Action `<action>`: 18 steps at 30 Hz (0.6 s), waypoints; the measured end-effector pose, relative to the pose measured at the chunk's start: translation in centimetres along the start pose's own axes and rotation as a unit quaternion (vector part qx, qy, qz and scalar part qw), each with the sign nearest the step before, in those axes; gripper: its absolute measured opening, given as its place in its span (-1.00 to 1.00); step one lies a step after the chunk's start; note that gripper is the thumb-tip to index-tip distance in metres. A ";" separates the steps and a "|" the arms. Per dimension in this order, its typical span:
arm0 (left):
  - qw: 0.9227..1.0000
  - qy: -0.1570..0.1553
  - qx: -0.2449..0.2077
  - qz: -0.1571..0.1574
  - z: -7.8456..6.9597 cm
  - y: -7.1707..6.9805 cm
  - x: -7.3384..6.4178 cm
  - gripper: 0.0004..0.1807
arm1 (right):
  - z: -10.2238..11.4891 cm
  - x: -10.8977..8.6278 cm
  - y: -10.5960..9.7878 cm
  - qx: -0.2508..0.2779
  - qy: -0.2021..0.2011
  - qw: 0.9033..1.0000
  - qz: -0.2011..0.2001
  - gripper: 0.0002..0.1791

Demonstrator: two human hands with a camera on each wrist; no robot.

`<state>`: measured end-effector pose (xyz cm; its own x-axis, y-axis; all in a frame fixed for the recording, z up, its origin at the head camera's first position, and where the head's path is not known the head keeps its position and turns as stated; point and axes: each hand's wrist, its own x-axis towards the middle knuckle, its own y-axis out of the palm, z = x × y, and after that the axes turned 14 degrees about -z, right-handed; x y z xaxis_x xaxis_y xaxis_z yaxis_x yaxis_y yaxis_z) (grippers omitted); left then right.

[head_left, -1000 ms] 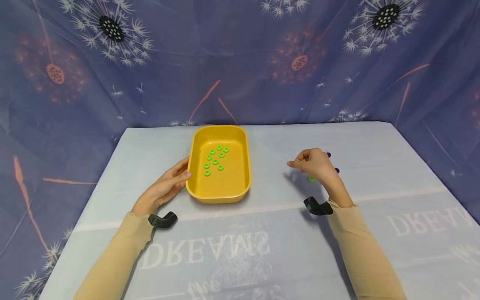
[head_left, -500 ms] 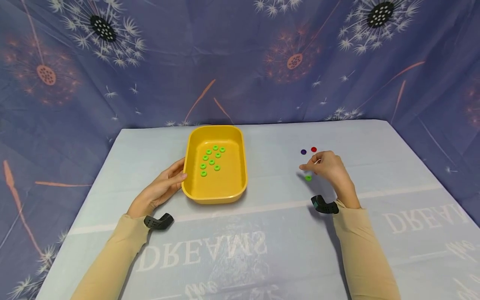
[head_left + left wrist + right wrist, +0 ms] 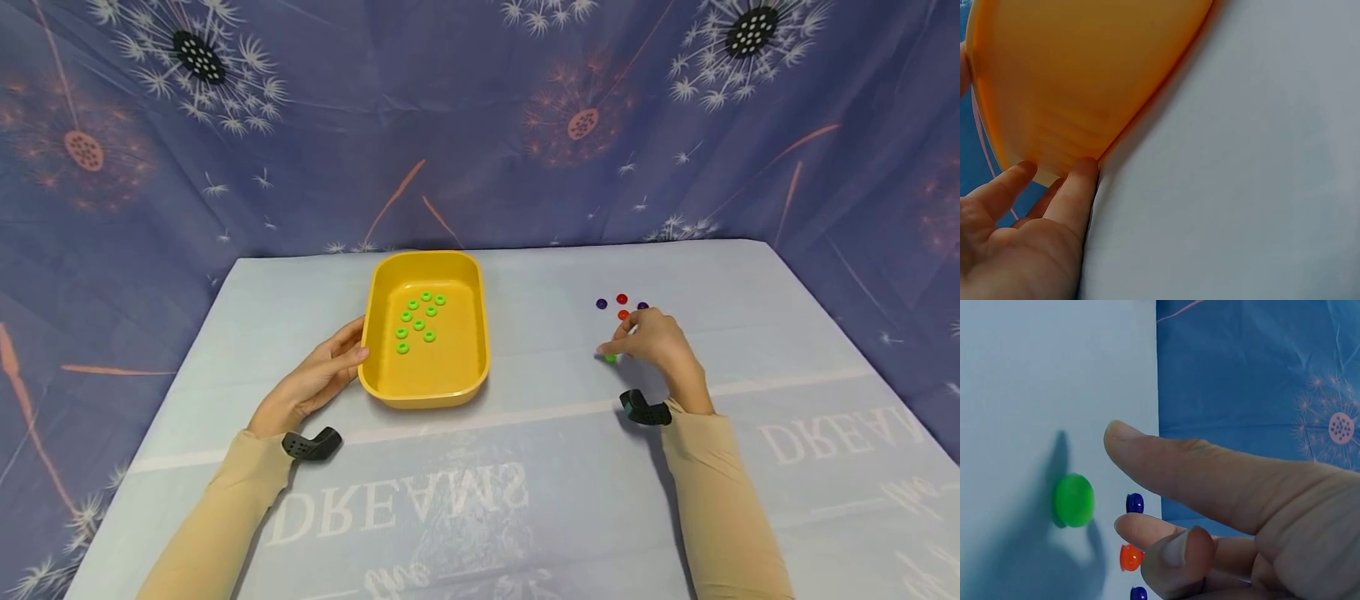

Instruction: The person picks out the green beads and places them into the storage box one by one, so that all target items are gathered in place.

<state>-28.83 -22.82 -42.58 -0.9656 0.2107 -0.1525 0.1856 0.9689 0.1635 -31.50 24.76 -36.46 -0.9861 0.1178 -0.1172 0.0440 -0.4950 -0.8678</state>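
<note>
My left hand [image 3: 318, 375] holds the left side of a yellow tray [image 3: 423, 379], thumb at the rim and fingertips against the outer wall in the left wrist view. Several small green rings [image 3: 418, 325] lie on the tray's floor. On the right, my right hand [image 3: 658, 346] reaches down close over one green ring [image 3: 1074, 500] on the white cloth. Its thumb and forefinger are spread apart, with nothing between them in the right wrist view; the other fingers are bent. In the head view, the fingertips partly cover that ring.
Beyond the right hand lie a purple bead [image 3: 602, 304], a red bead [image 3: 622, 298], a second purple bead [image 3: 642, 306] and an orange-red bead [image 3: 623, 315]. A patterned blue curtain [image 3: 480, 125] hangs behind the table's far edge.
My right hand has moved right and then lowered to the green ring, uncovering the beads behind it. The left hand stays at the tray; the head view has shifted slightly.
</note>
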 end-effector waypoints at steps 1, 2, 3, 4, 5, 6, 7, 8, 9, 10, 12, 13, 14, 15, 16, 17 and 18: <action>1.000 0.001 -0.001 0.001 0.0 0.0 0.0 -0.16 | 0.1 0.1 0.0 -0.001 0.000 1.000 0.002 -0.52; 1.000 0.002 -0.004 0.002 0.0 0.0 0.0 -0.16 | 0.1 0.1 0.1 -0.004 -0.002 1.000 0.003 -0.53; 1.000 0.003 -0.006 0.003 -0.1 0.0 -0.1 -0.15 | 0.2 0.1 0.1 -0.007 -0.003 1.000 0.004 -0.54; 1.000 0.003 -0.007 0.004 -0.1 0.0 -0.1 -0.15 | 0.1 0.1 0.2 -0.008 -0.003 1.000 0.005 -0.55; 1.000 0.002 -0.008 0.006 -0.1 0.0 -0.1 -0.14 | 0.1 0.0 0.2 -0.008 -0.004 1.000 0.006 -0.56; 1.000 0.002 -0.008 0.006 -0.2 0.0 0.0 -0.14 | 0.0 0.1 0.3 -0.009 -0.004 1.000 0.006 -0.57; 1.000 0.002 -0.008 0.007 -0.2 0.0 -0.1 -0.14 | 0.0 0.1 0.3 -0.010 -0.004 1.000 0.005 -0.58; 1.000 0.003 -0.007 0.007 -0.2 0.1 -0.1 -0.14 | 0.0 0.1 0.3 -0.012 -0.004 1.000 0.004 -0.59; 1.000 0.003 -0.007 0.007 -0.2 0.1 -0.1 -0.14 | -0.1 0.1 0.3 -0.013 -0.005 1.000 0.004 -0.61; 1.000 0.003 -0.007 0.006 -0.2 0.1 -0.1 -0.14 | -0.1 0.2 0.4 -0.013 -0.005 1.000 0.004 -0.62; 1.000 0.003 -0.007 0.006 -0.2 0.1 -0.2 -0.14 | -0.2 0.3 0.5 -0.014 -0.006 1.000 0.005 -0.66; 1.000 0.003 -0.008 0.006 -0.3 0.1 -0.2 -0.14 | -0.2 0.3 0.5 -0.014 -0.008 1.000 0.005 -0.68; 1.000 0.003 -0.009 0.006 -0.3 0.1 -0.3 -0.14 | -0.2 0.3 0.5 -0.015 -0.010 1.000 0.005 -0.69; 1.000 0.003 -0.010 0.006 -0.3 0.1 -0.3 -0.14 | -0.2 0.3 0.5 -0.016 -0.013 1.000 0.004 -0.70; 1.000 0.002 -0.010 0.006 -0.3 0.1 -0.3 -0.14 | -0.2 0.3 0.5 -0.016 -0.014 1.000 0.004 -0.71; 1.000 0.003 -0.010 0.007 -0.3 0.1 -0.2 -0.14 | -0.2 0.3 0.6 -0.017 -0.016 1.000 0.005 -0.71; 1.000 0.003 -0.009 0.007 -0.3 0.1 -0.2 -0.14 | -0.2 0.3 0.6 -0.019 -0.015 1.000 0.005 -0.70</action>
<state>-28.65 -22.84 -42.25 -0.9642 0.2229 -0.1440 0.1954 0.9635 0.1831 -31.75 24.65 -37.06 -0.9899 0.0867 -0.1122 0.0597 -0.4630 -0.8843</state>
